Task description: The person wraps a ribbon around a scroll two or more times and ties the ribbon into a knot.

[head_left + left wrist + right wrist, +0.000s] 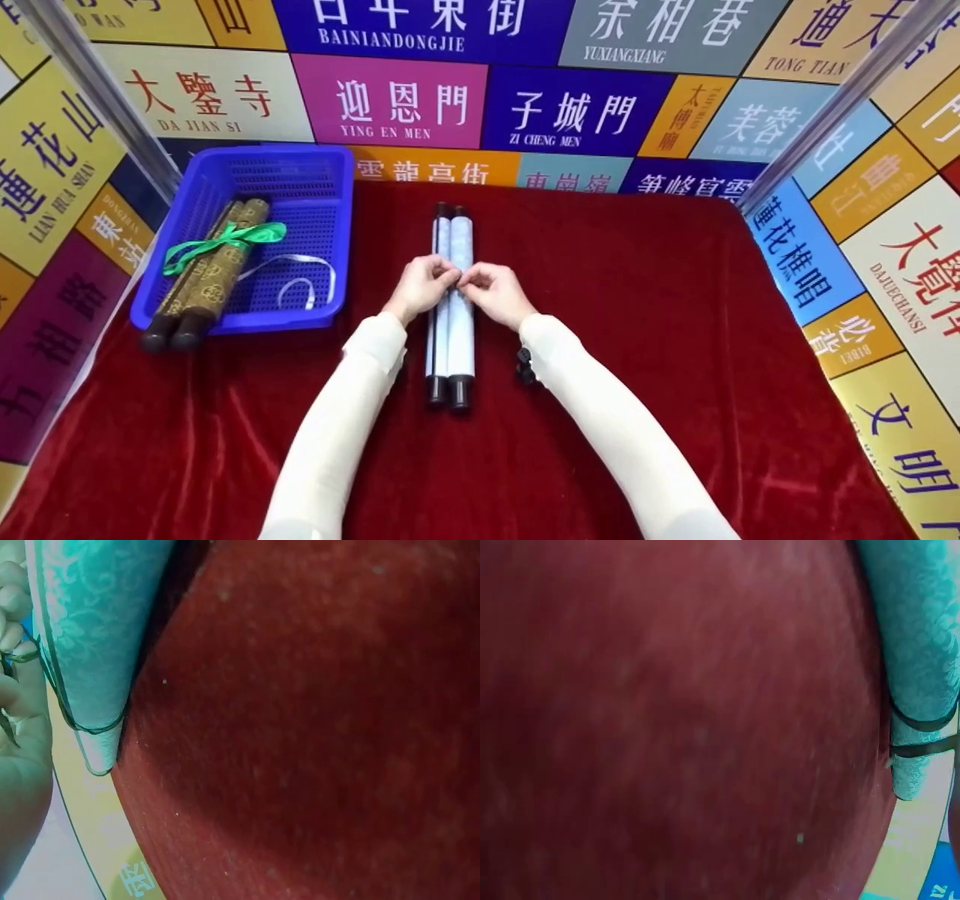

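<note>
A light blue patterned scroll, rolled from both ends into two side-by-side rolls with dark end knobs, lies lengthwise on the red cloth. Around its middle runs a thin dark cord, which shows as two bands in the right wrist view. My left hand is over the scroll's left roll, its thumb and fingertips pinching the cord. From the right side, my right hand meets it with thumb and forefinger together on the cord. The fingertips of both hands nearly touch above the scroll and cover where the cord crosses.
A blue plastic basket stands at the back left. A brown-gold patterned scroll tied with a green ribbon leans over its front rim, beside a loose white ribbon. Red velvet cloth covers the table, with sign-printed panels around it.
</note>
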The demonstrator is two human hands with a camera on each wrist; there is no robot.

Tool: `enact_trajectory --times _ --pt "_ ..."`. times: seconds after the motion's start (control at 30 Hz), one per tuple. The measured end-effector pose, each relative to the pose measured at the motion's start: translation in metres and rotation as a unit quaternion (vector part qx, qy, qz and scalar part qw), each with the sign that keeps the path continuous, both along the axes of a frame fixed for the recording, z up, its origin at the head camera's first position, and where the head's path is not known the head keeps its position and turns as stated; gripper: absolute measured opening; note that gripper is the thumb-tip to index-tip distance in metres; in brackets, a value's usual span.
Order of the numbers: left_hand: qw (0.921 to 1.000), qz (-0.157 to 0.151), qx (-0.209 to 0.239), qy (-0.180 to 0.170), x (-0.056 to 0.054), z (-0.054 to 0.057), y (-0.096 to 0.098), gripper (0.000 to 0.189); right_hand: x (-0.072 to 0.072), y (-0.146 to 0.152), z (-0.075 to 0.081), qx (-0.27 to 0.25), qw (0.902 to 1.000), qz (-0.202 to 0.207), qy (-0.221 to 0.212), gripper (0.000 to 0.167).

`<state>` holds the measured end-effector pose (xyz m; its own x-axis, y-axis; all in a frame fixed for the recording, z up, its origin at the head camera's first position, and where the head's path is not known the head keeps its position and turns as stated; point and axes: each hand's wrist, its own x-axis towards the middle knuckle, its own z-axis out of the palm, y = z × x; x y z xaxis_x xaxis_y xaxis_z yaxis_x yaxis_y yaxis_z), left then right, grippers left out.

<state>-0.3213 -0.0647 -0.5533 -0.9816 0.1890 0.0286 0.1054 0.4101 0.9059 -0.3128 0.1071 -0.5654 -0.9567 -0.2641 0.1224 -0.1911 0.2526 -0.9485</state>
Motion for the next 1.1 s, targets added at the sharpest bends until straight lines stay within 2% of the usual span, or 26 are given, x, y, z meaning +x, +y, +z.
enact_trajectory --times 0.1,0.17,0.3,0.47,0.6,0.73,0.97,1.03,1.1 --pt "0.9998 -0.01 -0.01 0.011 0.0 0.001 -0.002 0.014 0.001 0.002 0.002 0.072 0.9963 0.007 0.048 0.012" --pt "0.9994 -0.017 -0.018 0.024 0.0 0.001 -0.003 0.014 0.001 0.001 0.001 0.094 0.9929 0.002 0.072 0.012" --pt "0.9986 -0.012 -0.023 0.046 0.0 -0.002 -0.004 0.013 0.0 -0.004 -0.002 0.108 0.9883 -0.019 0.106 0.008" --pt "0.9946 -0.011 -0.03 0.099 0.002 -0.003 -0.003 0.013 0.001 -0.012 -0.004 0.111 0.984 -0.069 0.121 0.007" --pt "0.9873 -0.022 -0.042 0.152 0.004 -0.003 -0.002 0.012 0.003 -0.017 -0.001 0.125 0.9802 -0.106 0.111 0.013" --pt "0.9823 -0.018 -0.048 0.18 0.005 -0.004 0.0 0.01 0.005 -0.022 0.002 0.162 0.9754 -0.117 0.094 0.012" --pt "0.9828 -0.019 -0.065 0.172 0.005 -0.004 0.003 0.01 0.006 -0.027 0.007 0.223 0.963 -0.115 0.097 0.015" --pt "0.9824 -0.021 -0.071 0.171 0.005 -0.004 0.002 0.01 0.006 -0.026 0.009 0.224 0.9647 -0.109 0.085 0.013" --pt "0.9817 -0.024 -0.076 0.173 0.005 -0.004 0.001 0.011 0.005 -0.025 0.011 0.204 0.9722 -0.102 0.053 0.012"
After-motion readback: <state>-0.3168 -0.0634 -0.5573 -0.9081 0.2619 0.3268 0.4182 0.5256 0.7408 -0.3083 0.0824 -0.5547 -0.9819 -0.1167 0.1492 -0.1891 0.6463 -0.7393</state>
